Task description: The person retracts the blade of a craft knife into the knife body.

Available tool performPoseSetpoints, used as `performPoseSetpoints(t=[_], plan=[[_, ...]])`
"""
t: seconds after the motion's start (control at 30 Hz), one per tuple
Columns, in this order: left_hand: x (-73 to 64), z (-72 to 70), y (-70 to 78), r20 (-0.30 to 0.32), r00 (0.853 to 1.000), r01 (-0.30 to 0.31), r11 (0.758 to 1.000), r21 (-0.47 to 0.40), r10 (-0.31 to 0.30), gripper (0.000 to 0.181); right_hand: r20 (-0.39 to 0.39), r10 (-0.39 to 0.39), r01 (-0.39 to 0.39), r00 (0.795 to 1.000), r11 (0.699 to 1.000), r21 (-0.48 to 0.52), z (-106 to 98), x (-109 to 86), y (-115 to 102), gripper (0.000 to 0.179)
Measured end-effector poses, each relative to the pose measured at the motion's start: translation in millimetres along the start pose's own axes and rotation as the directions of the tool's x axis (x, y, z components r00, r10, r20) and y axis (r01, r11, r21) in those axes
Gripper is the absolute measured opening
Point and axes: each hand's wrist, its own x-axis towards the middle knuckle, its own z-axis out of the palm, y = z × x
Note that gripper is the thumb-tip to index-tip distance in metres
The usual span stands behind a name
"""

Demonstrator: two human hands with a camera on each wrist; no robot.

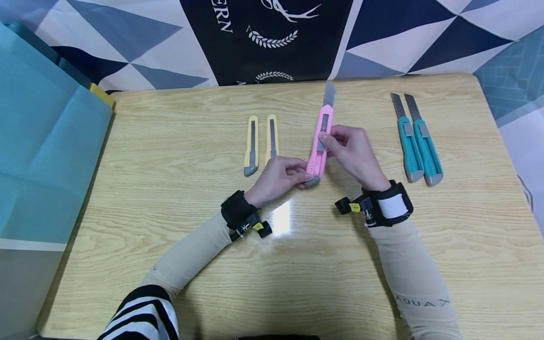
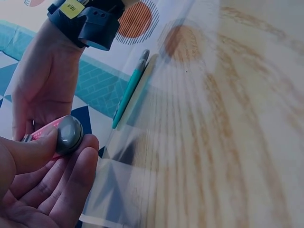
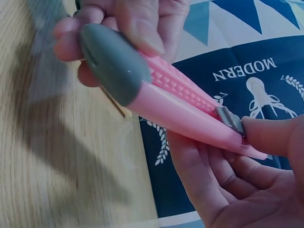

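Both hands hold a pink utility knife (image 1: 319, 141) above the table, its grey blade (image 1: 329, 94) extended away from the body. My left hand (image 1: 280, 175) pinches the grey end cap (image 2: 70, 135) between thumb and fingers. Around the middle of the handle, my right hand (image 1: 354, 153) grips the knife, with its thumb on the grey slider (image 3: 230, 120). Left of the knife lie two yellow utility knives, one (image 1: 251, 145) beside the other (image 1: 272, 134), no blade showing. The lower end of the nearer one is hidden behind my left hand.
Two teal utility knives, one (image 1: 410, 148) next to the other (image 1: 428, 151), lie at the right with blades out, pointing to the far edge. A blue box-like object (image 1: 46, 132) stands along the left side of the wooden table (image 1: 170, 189). Patterned cloth (image 1: 272, 42) hangs beyond the far edge.
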Motion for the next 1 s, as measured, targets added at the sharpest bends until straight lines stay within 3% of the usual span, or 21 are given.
performPoseSetpoints(t=[0.27,0.57,1.0], plan=[[-0.5,-0.9,0.2,-0.031,1.0,0.0,1.0,0.001,0.0,0.021,0.037,0.039,-0.041,0.999,0.997,0.061,0.5,-0.6,0.4,0.034],[0.2,-0.5,0.3,-0.024,1.0,-0.001,1.0,-0.008,0.001,0.021,0.01,0.005,-0.005,1.0,0.997,0.074,1.3,-1.0,2.4,0.028],[0.0,-0.5,-1.1,-0.012,1.0,-0.007,0.999,-0.045,0.007,0.018,-0.012,-0.017,0.017,1.0,1.0,0.004,2.7,-0.7,3.8,0.026]])
